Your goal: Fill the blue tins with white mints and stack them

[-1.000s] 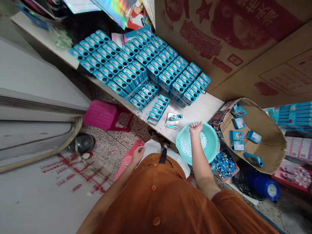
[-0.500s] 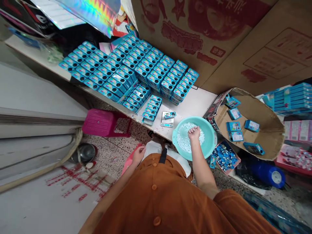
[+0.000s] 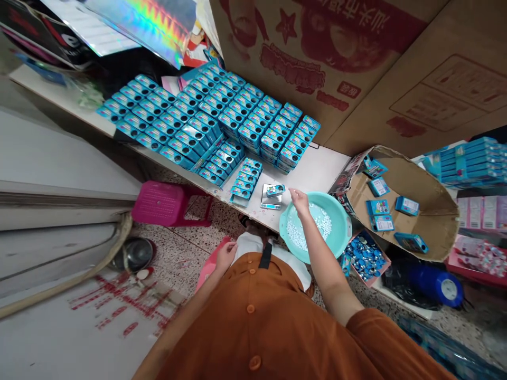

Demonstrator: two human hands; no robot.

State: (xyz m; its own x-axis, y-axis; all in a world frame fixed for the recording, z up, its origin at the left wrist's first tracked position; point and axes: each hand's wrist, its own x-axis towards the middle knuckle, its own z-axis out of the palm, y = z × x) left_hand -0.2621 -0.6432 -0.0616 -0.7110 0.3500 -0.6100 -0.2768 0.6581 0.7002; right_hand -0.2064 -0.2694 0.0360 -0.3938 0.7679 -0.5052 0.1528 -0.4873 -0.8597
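Note:
My right hand [image 3: 300, 202] hovers over the left rim of a turquoise basin [image 3: 340, 216], its fingers drawn together and pointing toward a kitchen scale. What the fingers hold, if anything, is too small to make out. White pellets [image 3: 322, 220] lie in the bottom of the basin. On the small silver scale [image 3: 271, 201] lies one blue box [image 3: 275, 190] with a dark round hole, just left of my fingertips. My left hand [image 3: 227, 253] rests by my thigh, fingers loosely stretched and holding nothing.
Rows of stacked blue boxes [image 3: 206, 116] cover the table's left side. A cut-open carton [image 3: 428, 221] with several blue boxes stands right of the basin, above a tray of blue and silver pieces [image 3: 366, 257]. Large cartons [image 3: 317, 68] stand behind. A pink stool [image 3: 160, 203] stands at left.
My right hand has moved up and left from over the pellets toward the box on the scale, its fingers uncurling from a fist. My left hand has stayed by my thigh.

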